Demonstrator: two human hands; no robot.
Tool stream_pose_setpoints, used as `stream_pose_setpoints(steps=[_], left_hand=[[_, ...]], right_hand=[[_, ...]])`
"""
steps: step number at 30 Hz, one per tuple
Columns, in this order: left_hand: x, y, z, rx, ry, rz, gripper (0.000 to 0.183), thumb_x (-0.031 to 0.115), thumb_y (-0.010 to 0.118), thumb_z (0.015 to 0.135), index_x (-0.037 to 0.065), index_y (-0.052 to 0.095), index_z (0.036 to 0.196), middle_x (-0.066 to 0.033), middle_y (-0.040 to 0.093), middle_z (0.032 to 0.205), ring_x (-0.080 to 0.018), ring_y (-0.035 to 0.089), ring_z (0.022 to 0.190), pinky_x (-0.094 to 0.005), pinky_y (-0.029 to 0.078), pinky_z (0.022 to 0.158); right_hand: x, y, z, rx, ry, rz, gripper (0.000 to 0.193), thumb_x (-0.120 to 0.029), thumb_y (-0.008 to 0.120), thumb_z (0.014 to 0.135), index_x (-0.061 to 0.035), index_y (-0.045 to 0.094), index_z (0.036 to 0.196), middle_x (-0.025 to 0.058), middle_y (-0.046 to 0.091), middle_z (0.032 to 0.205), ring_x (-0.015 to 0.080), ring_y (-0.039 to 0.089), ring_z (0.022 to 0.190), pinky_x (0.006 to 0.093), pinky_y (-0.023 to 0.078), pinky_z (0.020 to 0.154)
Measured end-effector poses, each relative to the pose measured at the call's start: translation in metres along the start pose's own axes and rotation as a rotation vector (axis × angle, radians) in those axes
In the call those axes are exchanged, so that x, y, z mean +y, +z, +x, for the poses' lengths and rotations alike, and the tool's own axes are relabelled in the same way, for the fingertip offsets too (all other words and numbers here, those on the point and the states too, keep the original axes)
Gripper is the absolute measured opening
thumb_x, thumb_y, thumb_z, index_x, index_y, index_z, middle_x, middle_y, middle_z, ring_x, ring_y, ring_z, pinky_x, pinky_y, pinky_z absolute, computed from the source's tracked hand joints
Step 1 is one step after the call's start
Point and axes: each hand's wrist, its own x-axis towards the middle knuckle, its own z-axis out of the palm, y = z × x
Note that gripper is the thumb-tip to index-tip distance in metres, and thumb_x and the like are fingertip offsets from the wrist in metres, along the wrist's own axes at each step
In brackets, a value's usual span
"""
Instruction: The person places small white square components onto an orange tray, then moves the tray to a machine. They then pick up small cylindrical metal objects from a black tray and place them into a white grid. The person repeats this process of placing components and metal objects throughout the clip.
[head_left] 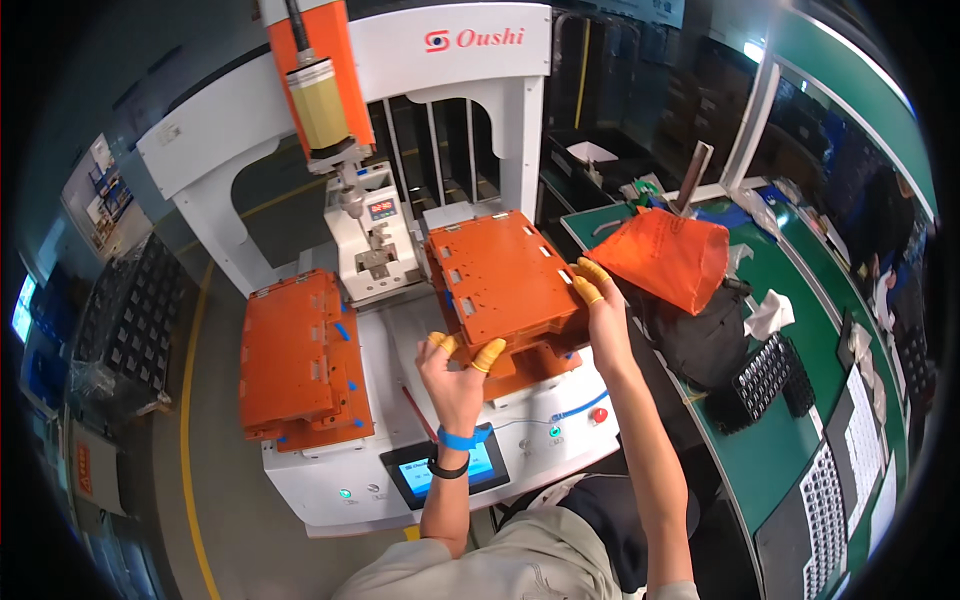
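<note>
Both hands grip an orange fixture plate (505, 270) with rows of small slots, on the right side of a white machine. My left hand (452, 382), in yellow finger cots, is closed on its near left corner, the thumb on the front edge. Its wrist wears a blue strap (457, 440) and a black band. My right hand (600, 298), also in yellow finger cots, is closed on the plate's right edge. Below the plate an orange base (530, 370) shows in part; whether the two touch is hidden. A second orange fixture (290, 355) lies on the machine's left side.
The white machine's frame (440, 45) carries an orange-housed tool head (325, 110) above a small white feeder (365, 240). A lit screen (450, 470) and a red button (599, 415) sit in front. Rightward, a green bench (745, 480) holds an orange bag (665, 258) and black trays (765, 380).
</note>
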Motion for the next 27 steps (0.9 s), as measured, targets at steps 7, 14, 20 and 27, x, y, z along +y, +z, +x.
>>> stream_pose_setpoints(steps=[7, 14, 20, 27], left_hand=[[-0.013, -0.010, -0.005, -0.013, -0.100, 0.098, 0.065, 0.041, 0.094, 0.061, -0.004, 0.067, 0.100, -0.0090, 0.053, 0.087, -0.0280, 0.051, 0.085, -0.0415, 0.042, 0.080], [-0.022, -0.006, -0.019, -0.074, -0.167, 0.156, 0.085, 0.041, 0.092, 0.066, -0.001, 0.058, 0.132, -0.0054, 0.045, 0.093, -0.0238, 0.046, 0.090, -0.0403, 0.041, 0.081], [-0.018, -0.016, -0.030, -0.032, -0.149, 0.183, 0.069, 0.035, 0.086, 0.077, 0.003, 0.060, 0.132, -0.0049, 0.048, 0.095, -0.0197, 0.042, 0.083, -0.0346, 0.039, 0.075], [-0.005, -0.059, -0.036, -0.003, -0.271, 0.034, 0.031, 0.021, 0.074, 0.090, 0.000, 0.072, 0.113, 0.0026, 0.059, 0.078, -0.0073, 0.035, 0.062, -0.0256, 0.031, 0.054]], right_hand=[[0.029, -0.043, -0.057, 0.179, -0.616, -0.471, 0.043, -0.003, 0.056, 0.095, 0.0022, 0.048, 0.137, 0.0174, 0.051, 0.137, 0.0254, 0.057, 0.115, 0.0353, 0.046, 0.099], [0.125, -0.110, -0.160, -0.297, -0.202, -0.653, 0.040, 0.001, 0.063, 0.087, 0.0016, 0.057, 0.126, 0.0214, 0.059, 0.117, 0.0317, 0.058, 0.109, 0.0380, 0.046, 0.092], [0.157, -0.107, -0.194, -0.485, -0.530, -0.976, 0.058, -0.014, 0.066, 0.088, 0.0089, 0.045, 0.138, 0.0298, 0.037, 0.147, 0.0457, 0.036, 0.138, 0.0502, 0.033, 0.114], [0.166, -0.113, -0.205, -0.555, -0.549, -1.157, 0.072, -0.015, 0.067, 0.087, 0.0133, 0.033, 0.144, 0.0330, 0.032, 0.151, 0.0475, 0.027, 0.145, 0.0551, 0.027, 0.117]])
